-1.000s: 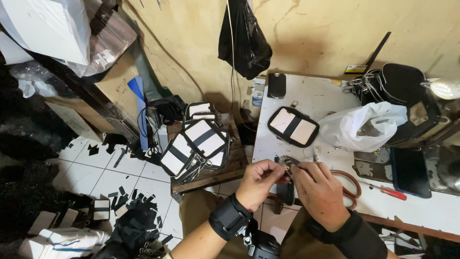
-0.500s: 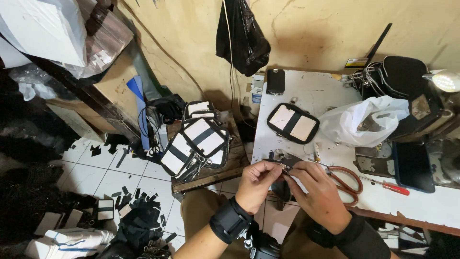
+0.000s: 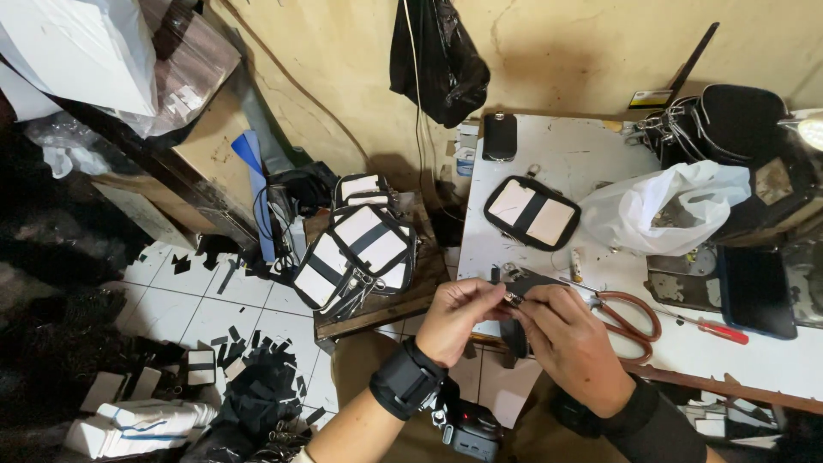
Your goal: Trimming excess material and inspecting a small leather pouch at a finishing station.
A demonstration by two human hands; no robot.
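Desk [image 3: 591, 146] fills the right of the frame, white, with one black-and-white pouch [image 3: 531, 212] lying flat mid-frame; a stack of like pouches [image 3: 356, 249] sits left of it. Below centre, left hand [image 3: 459, 319] and right hand [image 3: 566, 339], fingers pinched together on a black strap piece [image 3: 530, 285] with a small metal fitting, apparently half-assembled. Red-handled scissors [image 3: 630, 317] lie beside.

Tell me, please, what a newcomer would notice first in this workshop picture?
Both hands, left hand and right hand, pinch a small black strap piece at the white table edge. Behind lies a black-and-white pouch; more similar pouches are stacked on a low wooden stand at left.
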